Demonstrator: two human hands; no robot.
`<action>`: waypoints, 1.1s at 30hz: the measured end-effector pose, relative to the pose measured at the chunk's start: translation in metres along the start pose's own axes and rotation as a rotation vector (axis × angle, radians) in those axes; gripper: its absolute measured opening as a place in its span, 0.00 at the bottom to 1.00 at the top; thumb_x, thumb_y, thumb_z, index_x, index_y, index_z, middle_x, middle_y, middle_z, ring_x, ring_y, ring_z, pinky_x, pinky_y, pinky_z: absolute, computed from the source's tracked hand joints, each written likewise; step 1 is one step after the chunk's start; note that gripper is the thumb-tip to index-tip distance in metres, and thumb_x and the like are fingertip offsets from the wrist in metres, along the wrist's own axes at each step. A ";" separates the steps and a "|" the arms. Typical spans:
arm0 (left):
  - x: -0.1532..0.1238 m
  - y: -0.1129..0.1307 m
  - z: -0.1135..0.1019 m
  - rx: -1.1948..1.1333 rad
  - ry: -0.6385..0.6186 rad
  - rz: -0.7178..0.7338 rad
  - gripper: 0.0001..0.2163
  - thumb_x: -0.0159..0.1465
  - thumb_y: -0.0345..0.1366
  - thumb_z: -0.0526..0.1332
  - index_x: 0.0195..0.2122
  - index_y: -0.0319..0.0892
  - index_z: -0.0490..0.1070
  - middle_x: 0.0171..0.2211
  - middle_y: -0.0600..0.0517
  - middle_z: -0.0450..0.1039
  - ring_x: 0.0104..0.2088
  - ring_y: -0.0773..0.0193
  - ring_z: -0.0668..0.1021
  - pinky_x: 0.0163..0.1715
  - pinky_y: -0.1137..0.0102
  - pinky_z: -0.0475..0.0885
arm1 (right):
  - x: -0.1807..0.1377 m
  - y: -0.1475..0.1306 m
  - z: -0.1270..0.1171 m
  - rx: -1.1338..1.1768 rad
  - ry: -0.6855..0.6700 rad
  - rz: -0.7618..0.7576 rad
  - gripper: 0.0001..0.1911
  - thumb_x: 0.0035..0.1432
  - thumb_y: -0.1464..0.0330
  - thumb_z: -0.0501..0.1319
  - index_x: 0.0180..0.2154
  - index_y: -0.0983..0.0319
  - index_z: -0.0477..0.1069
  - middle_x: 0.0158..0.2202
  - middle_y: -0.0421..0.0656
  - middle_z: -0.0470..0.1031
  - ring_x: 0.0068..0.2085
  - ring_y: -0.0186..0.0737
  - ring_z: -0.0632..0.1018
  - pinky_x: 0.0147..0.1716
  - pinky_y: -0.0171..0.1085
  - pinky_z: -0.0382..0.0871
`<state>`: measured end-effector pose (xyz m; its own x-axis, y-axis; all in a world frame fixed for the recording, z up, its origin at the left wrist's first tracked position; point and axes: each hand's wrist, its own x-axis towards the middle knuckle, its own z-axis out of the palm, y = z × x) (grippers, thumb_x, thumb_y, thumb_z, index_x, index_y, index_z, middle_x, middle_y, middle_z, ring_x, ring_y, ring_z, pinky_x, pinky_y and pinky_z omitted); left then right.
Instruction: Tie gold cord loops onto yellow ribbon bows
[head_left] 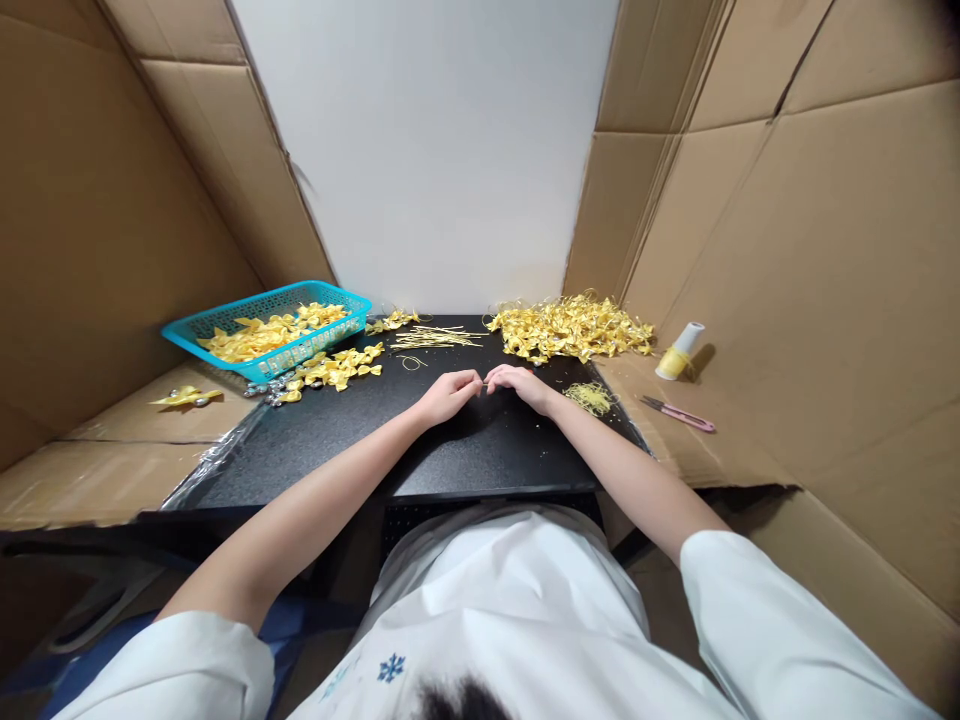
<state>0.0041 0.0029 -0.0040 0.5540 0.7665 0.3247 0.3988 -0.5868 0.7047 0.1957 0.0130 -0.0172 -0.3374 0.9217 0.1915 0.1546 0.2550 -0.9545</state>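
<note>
My left hand [450, 396] and my right hand [523, 386] meet over the middle of the black tabletop [480, 455], fingertips pinched close together. Something tiny shows between them, too small to name. Beyond them lie thin yellow cords [435, 338] in a loose bundle, with one curled cord [411, 362] nearer my left hand. Yellow ribbon bows [337, 370] are heaped to the left, beside small silvery round pieces [276, 388]. A larger pile of yellow bows with cord loops [574, 328] sits behind my right hand. Short yellow cord scraps [591, 398] lie to its right.
A turquoise basket [259, 374] of yellow bows stands at the back left. On the cardboard at left rests another yellow ribbon piece [187, 397]. Thread snips [679, 413] and a cone of yellow thread [675, 360] are on the right. Cardboard walls [840, 250] flank the table.
</note>
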 end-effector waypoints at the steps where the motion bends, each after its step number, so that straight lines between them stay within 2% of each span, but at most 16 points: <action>1: 0.000 0.000 0.000 0.000 0.000 -0.002 0.13 0.61 0.43 0.52 0.24 0.41 0.65 0.22 0.57 0.62 0.27 0.67 0.65 0.31 0.71 0.61 | 0.000 0.000 0.000 -0.001 -0.004 -0.001 0.13 0.49 0.71 0.56 0.18 0.60 0.75 0.36 0.41 0.73 0.44 0.39 0.72 0.53 0.39 0.60; 14: 0.000 -0.003 0.001 -0.044 -0.042 -0.007 0.15 0.61 0.45 0.53 0.25 0.40 0.68 0.23 0.56 0.65 0.27 0.67 0.66 0.31 0.72 0.62 | -0.006 -0.006 0.001 -0.048 -0.047 -0.063 0.08 0.47 0.73 0.60 0.20 0.61 0.75 0.35 0.41 0.71 0.42 0.38 0.72 0.53 0.40 0.61; 23: 0.001 -0.002 0.002 -0.056 -0.029 0.002 0.15 0.61 0.45 0.55 0.27 0.39 0.70 0.21 0.57 0.62 0.24 0.69 0.63 0.26 0.73 0.58 | -0.007 -0.008 0.001 -0.089 -0.006 -0.128 0.08 0.49 0.72 0.61 0.19 0.61 0.73 0.37 0.40 0.68 0.43 0.38 0.71 0.52 0.41 0.61; 33: 0.000 0.000 0.000 -0.055 -0.028 -0.005 0.14 0.61 0.44 0.54 0.27 0.39 0.68 0.22 0.56 0.63 0.25 0.68 0.64 0.27 0.73 0.59 | -0.007 -0.011 -0.004 -0.088 0.044 -0.167 0.10 0.49 0.73 0.59 0.19 0.61 0.73 0.35 0.41 0.70 0.42 0.38 0.72 0.51 0.41 0.61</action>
<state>0.0044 0.0028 -0.0036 0.5725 0.7614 0.3041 0.3610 -0.5671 0.7403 0.2001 0.0047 -0.0069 -0.3245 0.8759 0.3572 0.1813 0.4282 -0.8853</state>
